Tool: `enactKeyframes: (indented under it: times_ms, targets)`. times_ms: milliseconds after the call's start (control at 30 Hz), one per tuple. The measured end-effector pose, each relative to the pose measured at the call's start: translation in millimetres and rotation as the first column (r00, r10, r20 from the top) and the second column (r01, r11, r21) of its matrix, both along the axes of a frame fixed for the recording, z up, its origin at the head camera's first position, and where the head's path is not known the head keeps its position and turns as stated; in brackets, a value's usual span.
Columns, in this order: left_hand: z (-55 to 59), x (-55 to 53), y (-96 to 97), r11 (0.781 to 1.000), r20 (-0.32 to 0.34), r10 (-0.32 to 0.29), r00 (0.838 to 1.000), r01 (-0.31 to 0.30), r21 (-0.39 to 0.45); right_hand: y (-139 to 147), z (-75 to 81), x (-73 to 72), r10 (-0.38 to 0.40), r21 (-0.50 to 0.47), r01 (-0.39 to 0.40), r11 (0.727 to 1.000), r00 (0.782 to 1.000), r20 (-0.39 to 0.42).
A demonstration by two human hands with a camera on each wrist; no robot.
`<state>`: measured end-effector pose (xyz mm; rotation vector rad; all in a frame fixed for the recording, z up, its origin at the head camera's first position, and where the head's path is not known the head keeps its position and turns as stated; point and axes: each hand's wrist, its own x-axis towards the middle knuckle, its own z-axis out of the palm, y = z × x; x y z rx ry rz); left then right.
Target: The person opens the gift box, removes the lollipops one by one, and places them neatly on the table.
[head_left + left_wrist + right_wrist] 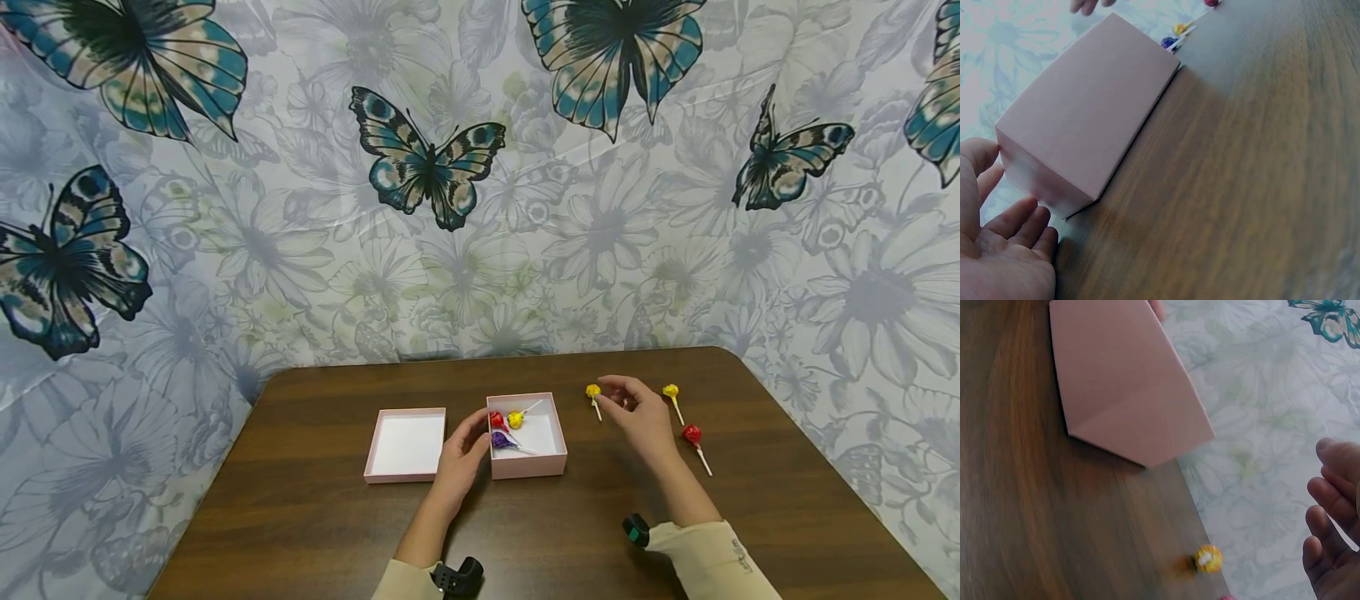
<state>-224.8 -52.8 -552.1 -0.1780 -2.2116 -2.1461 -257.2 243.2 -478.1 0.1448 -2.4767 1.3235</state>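
Closest to my head camera, I see pale sleeves (408,581) and a black wrist device (637,530) at the right cuff. Ahead of the other cuff, the left hand (459,462) rests its fingertips on the left side of an open pink box (528,467); the fingers are relaxed, not clenched, and I take the touch as steadying the thin wall. The box sits between the hands, I suppose so that both reach it. Inside lie a purple lollipop (500,439), a red lollipop (497,420) and a yellow lollipop (515,419). Left of it is a shallow tray (408,446), likely the lid, hollow side up and out of the way.

To the right, a second red lollipop (692,434) lies on the wooden table (322,533). Past it, the right hand (641,417) is loosely bent, a gap between thumb and fingers, nothing held that I can make out. Its fingertips are just beside another yellow lollipop (593,390); I cannot tell whether they touch. A third yellow one (671,390) lies beyond the knuckles. Behind everything hangs a butterfly-printed cloth (277,250).
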Motion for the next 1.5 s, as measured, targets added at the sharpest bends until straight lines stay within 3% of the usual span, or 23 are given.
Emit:
enactKeyframes:
  times_ms: [233, 433, 833, 1500]
  targets:
    - [-1.5, -1.1, 0.6, 1.000, -0.005, -0.006, 1.000, 0.006, 0.004, -16, -5.7, -8.3, 0.093, -0.013, -0.092, 0.996, 0.994, 0.052]
    - [-1.7, -2.5, 0.3, 1.000, -0.006, -0.004, 1.000, 0.004, -0.013, -29, -11.5, -15.9, 0.143, -0.002, -0.143, 0.990, 0.990, 0.003]
    - [-0.7, -1.5, 0.3, 1.000, 0.000, -0.007, 1.000, 0.007, 0.020, -51, -14.2, -22.6, 0.156, 0.003, -0.157, 0.988, 0.986, 0.066]
    - [1.0, 0.8, 0.5, 1.000, 0.008, -0.006, 1.000, 0.006, 0.006, -66, -21.0, -34.1, 0.176, 0.137, -0.189, 0.972, 0.979, 0.102]
